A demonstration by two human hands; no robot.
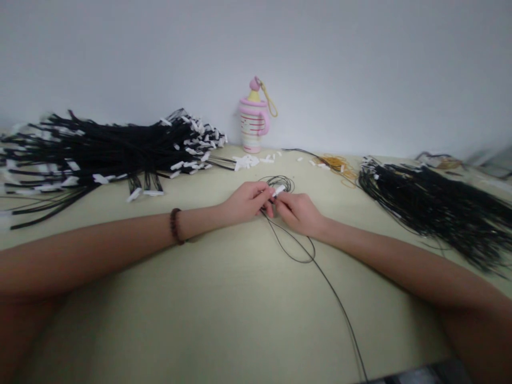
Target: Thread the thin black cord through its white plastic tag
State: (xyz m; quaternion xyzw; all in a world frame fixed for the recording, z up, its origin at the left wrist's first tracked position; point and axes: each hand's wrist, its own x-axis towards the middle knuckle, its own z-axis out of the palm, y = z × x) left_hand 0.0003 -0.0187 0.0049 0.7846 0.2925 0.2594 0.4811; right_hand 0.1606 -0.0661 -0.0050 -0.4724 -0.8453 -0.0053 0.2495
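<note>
Frame centre: left hand (246, 201) and right hand (298, 213) both pinched shut on black cord (296, 250) at white tag (279, 190). Tagged bundle (108, 146) upper left; untagged cords (432, 208) right, apparently remaining.

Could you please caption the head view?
Both hands, left hand and right hand, pinch a white tag on a black cord.

The pale yellow-green worktop (208, 298) looks smooth and matt. The thin black cord (298, 250) has a slight plastic sheen, the small white tag (279, 190) looks like matt paper, and the pink-and-white plastic bottle (253, 125) is glossy.
</note>
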